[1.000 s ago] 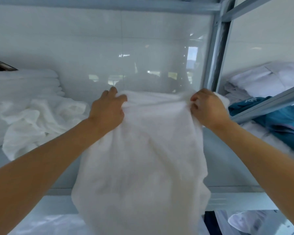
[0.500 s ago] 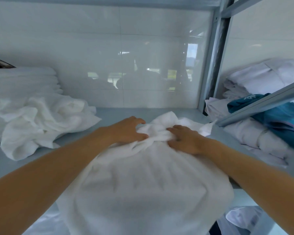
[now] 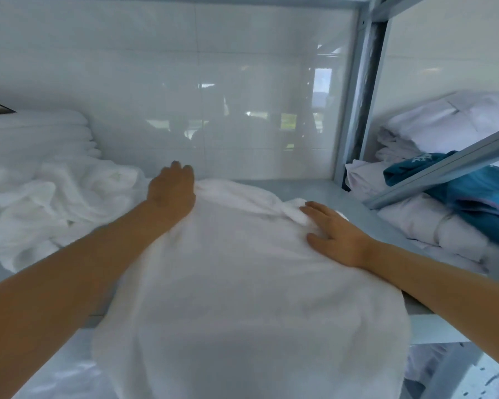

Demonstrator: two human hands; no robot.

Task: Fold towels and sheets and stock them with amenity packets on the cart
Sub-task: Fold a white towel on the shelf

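Observation:
A large white towel (image 3: pixel 242 283) lies over the pale blue shelf (image 3: pixel 323 191), its near end hanging off the front edge. My left hand (image 3: pixel 172 187) is at the towel's far left corner, its fingers curled over the edge. My right hand (image 3: pixel 332 228) lies flat on the towel's right side, fingers spread, beside a small bunched fold. Both forearms reach in from the bottom corners.
A crumpled white towel (image 3: pixel 55 203) lies on the shelf at left, in front of a stack of folded white towels (image 3: pixel 35 133). A grey metal post (image 3: pixel 357 90) and slanted bar (image 3: pixel 444 171) bound the right. Behind them are folded white linens (image 3: pixel 444 125) and a teal cloth (image 3: pixel 478 191).
Both hands lowered the towel from an upright hold onto the shelf, then moved apart: left hand to the far left corner, right hand flattening onto the right side.

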